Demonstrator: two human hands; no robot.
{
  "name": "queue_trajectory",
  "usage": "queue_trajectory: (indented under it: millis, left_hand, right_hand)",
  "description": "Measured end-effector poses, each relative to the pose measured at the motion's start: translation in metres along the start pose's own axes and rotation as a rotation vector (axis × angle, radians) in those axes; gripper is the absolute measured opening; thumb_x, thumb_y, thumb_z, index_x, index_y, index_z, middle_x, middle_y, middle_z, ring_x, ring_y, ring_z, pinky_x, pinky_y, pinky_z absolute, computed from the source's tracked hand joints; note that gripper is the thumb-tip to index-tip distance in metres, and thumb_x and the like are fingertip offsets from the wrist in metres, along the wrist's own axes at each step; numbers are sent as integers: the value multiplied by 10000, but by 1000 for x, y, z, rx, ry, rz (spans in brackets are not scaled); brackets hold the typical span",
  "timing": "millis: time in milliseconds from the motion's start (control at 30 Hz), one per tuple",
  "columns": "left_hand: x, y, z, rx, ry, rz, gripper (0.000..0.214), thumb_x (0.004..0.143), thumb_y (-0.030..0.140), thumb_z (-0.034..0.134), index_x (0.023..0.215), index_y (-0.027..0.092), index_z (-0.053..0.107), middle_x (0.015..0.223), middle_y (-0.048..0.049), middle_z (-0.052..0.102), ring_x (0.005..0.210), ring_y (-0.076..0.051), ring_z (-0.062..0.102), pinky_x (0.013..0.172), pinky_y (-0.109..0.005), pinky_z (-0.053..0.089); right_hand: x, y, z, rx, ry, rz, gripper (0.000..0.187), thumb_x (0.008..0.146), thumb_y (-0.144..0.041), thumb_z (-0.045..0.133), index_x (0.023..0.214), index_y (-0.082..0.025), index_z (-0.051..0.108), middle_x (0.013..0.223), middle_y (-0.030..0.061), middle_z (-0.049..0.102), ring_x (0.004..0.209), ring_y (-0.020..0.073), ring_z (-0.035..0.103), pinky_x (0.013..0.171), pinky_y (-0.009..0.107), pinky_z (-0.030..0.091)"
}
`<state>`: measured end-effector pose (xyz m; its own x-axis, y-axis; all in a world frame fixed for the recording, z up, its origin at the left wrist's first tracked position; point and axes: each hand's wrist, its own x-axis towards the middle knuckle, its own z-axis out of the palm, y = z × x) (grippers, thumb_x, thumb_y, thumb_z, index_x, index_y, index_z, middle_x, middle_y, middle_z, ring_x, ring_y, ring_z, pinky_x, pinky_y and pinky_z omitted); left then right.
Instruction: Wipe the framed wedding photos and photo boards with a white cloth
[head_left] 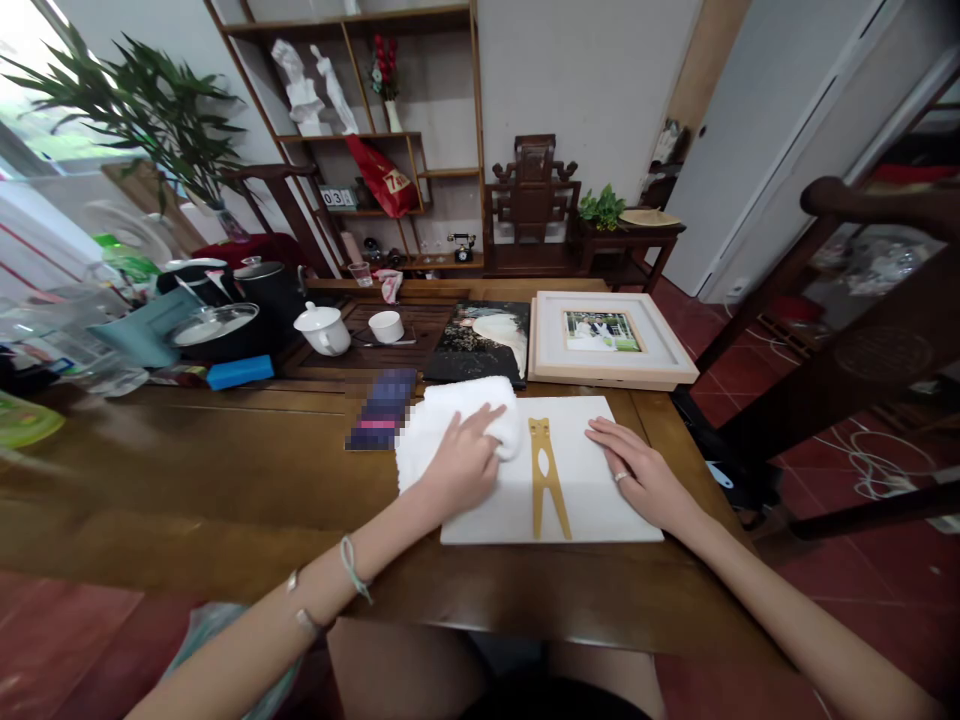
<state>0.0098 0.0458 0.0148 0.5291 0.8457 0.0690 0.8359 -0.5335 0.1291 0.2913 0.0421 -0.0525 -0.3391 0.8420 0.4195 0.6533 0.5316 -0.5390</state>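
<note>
My left hand (466,455) is on a bunched white towel (431,425), its fingers curled into the cloth and the index finger stretched out. The towel covers the left part of a flat white board or book (499,515) on the table. In the middle of that white surface is a gold clothes-peg shape (541,475) with an animal-like head; whether it is printed or lies loose I cannot tell. My right hand (637,470) lies with fingers extended along the board's right edge, holding nothing.
Behind the board are a dark photo panel (450,350) and a white framed photo (667,345). A pixelated dark item (382,410) lies left of the towel. Further left are a blue block (240,372), a white lidded cup (322,328) and a dark pot (274,290) on the wooden table (225,480).
</note>
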Motion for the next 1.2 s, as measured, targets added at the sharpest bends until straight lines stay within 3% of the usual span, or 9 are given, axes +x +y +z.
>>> queue_trajectory:
  millis: [100,267,367,500,633,767,867,1067,1200]
  left_hand:
    - [-10,23,8,55,-4,17,260,785,80,455,822,124,709,1458,-124,408,1369,-336,320,1083,-598,293]
    - [-74,77,12,112,-29,71,194,760,184,574,855,122,731,1443,-214,390,1306,-460,362,965,-660,388]
    - [-92,80,2,47,-44,109,161,740,184,586,798,150,732,1459,-174,383,1293,-425,405,960,-592,442]
    - [-61,54,-8,39,-27,28,232,782,106,498,822,147,723,1449,-133,419,1289,-334,449,997,-490,455]
    - [-1,37,6,110,48,-29,261,814,115,465,887,98,716,1446,-168,412,1312,-353,410,1029,-532,402]
    - [38,51,28,164,129,106,252,827,156,487,923,131,719,1461,-147,398,1345,-370,349,1032,-612,344]
    - [46,74,36,212,148,205,273,828,167,502,1003,148,710,1433,-171,429,1333,-399,353,1008,-683,305]
    - [-4,119,19,234,12,326,278,813,319,595,975,136,729,1419,-219,424,1315,-467,342,1001,-677,308]
    - [-53,121,6,61,-11,444,230,814,341,594,872,180,747,1337,-162,534,1232,-379,490,986,-524,419]
  right_hand:
    - [0,0,0,-1,-8,-1,406,906,-157,396,1266,-233,567,1342,86,555,1310,242,450,1097,525,376]
    - [0,0,0,-3,-3,-8,405,910,-152,392,1270,-234,559,1341,85,555,1311,233,448,1098,522,378]
    - [-1,0,1,-5,-8,-10,417,904,-143,397,1279,-243,550,1349,78,549,1322,231,435,1104,522,369]
    - [-1,0,1,-8,-6,-10,427,896,-135,400,1283,-241,546,1358,77,542,1329,231,427,1109,512,367]
    - [0,0,0,-24,-19,-8,418,901,-136,382,1274,-218,551,1351,96,545,1323,234,434,1103,517,372]
    - [0,1,0,-29,-17,-19,410,898,-137,380,1257,-199,566,1344,112,550,1316,243,442,1096,527,375]
    - [1,2,0,-6,1,-25,415,886,-135,389,1249,-202,579,1333,110,563,1311,249,453,1092,519,385]
    - [2,-1,-3,28,-11,13,407,909,-170,380,1258,-212,583,1341,101,564,1306,257,463,1086,521,396]
    - [2,-4,-2,41,8,38,379,936,-237,403,1283,-238,556,1343,82,565,1301,245,470,1088,533,388]
